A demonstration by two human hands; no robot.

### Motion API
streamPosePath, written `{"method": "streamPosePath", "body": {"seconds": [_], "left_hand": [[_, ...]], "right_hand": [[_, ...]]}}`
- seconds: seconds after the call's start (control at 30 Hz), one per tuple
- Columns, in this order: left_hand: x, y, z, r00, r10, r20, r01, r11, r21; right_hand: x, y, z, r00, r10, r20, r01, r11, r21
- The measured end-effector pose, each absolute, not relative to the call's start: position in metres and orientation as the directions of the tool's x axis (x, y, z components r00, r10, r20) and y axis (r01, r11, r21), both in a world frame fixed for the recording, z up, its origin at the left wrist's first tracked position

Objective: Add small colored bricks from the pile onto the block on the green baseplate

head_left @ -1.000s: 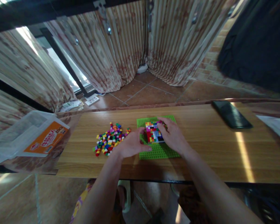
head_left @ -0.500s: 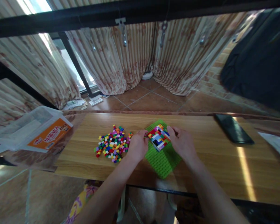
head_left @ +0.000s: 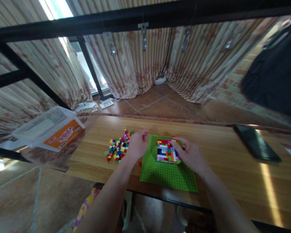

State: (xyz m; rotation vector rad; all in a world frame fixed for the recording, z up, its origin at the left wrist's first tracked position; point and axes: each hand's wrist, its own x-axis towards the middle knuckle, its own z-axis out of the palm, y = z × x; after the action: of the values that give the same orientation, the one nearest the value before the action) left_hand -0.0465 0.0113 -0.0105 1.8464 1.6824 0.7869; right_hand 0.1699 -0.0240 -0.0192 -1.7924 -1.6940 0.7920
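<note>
A flat block of many-coloured building bricks (head_left: pixel 163 152) rests on a green studded baseplate (head_left: pixel 160 176). My right hand (head_left: pixel 190 153) grips the block at its right side, thumb over the top and fingers round the far right corner. Left of the baseplate hovers my left hand (head_left: pixel 137 145), its fingers loosely bent and apart, with nothing visible in them. It partly covers a heap of small loose bricks (head_left: pixel 116 149). One red brick (head_left: pixel 140 163) lies by the baseplate's left edge.
At the far left is a clear plastic box (head_left: pixel 45 129) with an orange label. A dark phone (head_left: pixel 257 142) lies toward the right of the wooden table (head_left: pixel 223 168). A black metal bar (head_left: pixel 160 21) crosses above, before striped curtains (head_left: pixel 145 68).
The baseplate and block have turned so their edges sit squarer to me. My left hand has left the block and moved left toward the heap; my right hand stays at the block. The view has shifted left.
</note>
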Motion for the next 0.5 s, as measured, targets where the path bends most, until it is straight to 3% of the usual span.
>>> {"method": "streamPosePath", "body": {"seconds": [0.13,0.33,0.5], "left_hand": [[-0.067,0.02,-0.005,0.03,0.997,0.078,0.831,-0.068,0.553],[-0.07,0.023,-0.015,0.231,0.969,0.087,0.919,-0.247,0.307],[-0.066,0.022,-0.019,0.268,0.956,0.114,0.933,-0.288,0.215]], "right_hand": [[0.172,-0.024,-0.02,-0.001,1.0,0.009,0.691,0.007,-0.723],[0.172,-0.024,-0.015,0.011,1.0,-0.01,0.705,-0.014,-0.71],[0.172,-0.024,-0.016,0.0,1.0,-0.002,0.717,-0.001,-0.698]]}}
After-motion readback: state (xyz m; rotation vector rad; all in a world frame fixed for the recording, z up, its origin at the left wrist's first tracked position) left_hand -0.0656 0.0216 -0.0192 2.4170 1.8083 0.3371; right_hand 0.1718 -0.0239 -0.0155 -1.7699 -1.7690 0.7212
